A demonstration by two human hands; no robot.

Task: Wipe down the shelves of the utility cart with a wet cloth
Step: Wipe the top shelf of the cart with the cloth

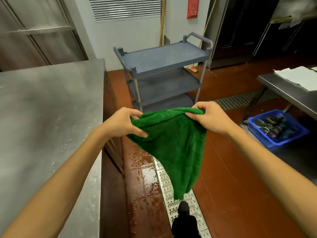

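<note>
You're holding the green cloth (173,143) up in the air, left hand (123,124) pinching one top corner and right hand (207,117) pinching the other, the rest hanging over the wet floor (145,177). The grey utility cart (163,69) is standing ahead by the wall, just past the steel counter's (48,109) far right corner.

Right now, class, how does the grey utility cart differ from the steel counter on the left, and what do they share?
The utility cart is matte blue-grey; the steel counter is shiny metal.
The cart has three open shelves on thin posts; the counter shows one flat top over a closed front.
The cart has loop handles at both ends; the counter shows none.
Both stand on the red-brown floor.
</note>
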